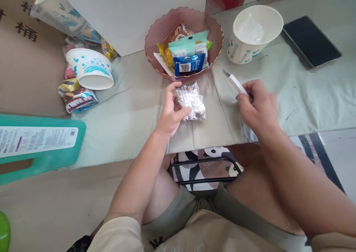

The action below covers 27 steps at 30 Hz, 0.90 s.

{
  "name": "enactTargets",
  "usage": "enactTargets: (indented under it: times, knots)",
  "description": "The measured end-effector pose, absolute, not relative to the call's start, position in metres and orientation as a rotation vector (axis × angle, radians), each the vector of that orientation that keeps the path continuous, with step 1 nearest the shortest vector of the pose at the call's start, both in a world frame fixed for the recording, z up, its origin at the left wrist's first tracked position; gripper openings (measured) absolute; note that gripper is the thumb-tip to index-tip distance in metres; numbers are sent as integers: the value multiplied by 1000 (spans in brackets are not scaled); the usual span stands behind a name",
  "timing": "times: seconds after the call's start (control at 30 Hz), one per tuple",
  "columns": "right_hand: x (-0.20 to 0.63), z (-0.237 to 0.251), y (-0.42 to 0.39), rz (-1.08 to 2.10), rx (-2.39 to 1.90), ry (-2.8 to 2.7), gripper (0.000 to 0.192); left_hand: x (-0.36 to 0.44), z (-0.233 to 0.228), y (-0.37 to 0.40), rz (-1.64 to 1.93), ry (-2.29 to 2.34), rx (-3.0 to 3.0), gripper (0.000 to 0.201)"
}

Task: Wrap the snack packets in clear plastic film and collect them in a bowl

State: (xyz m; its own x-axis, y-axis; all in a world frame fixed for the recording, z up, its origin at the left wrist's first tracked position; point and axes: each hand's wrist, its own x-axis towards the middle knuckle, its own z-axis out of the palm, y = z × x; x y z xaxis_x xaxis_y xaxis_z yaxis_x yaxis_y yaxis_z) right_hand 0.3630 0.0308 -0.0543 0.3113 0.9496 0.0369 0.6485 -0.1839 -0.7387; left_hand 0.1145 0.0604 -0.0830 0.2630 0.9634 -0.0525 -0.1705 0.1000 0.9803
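Observation:
A small silver foil snack packet (191, 101) lies flat on the grey table cover just in front of a pink scalloped bowl (158, 33). My left hand (171, 113) grips the packet's left side, thumb on its near edge. My right hand (257, 105) is closed on a small white-handled cutter (235, 82), whose blade tip points up and left, a short way to the right of the packet. The bowl holds several snack packets, among them a teal one (190, 46) and a blue one (189, 64).
A white paper cup (254, 33) stands right of the bowl, with a black phone (310, 40) beyond it. At the left lie two tipped paper cups (90, 68) and loose snack packets (76, 98). A green stool (41, 148) is near left. A folding stool seat (205, 166) sits between my knees.

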Motion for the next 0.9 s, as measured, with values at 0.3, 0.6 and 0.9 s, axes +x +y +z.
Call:
enactTargets:
  times: [0.3,0.6,0.9]
  knots:
    - [295,-49,10,1748,-1320,-1020,34,115,-83,52,1074,974,1224,67]
    - [296,-42,10,1796,-1490,-1200,30,107,-80,54,1206,955,1231,70]
    - [318,-39,10,1574,-1625,-1626,35,83,-61,56,1458,951,970,71]
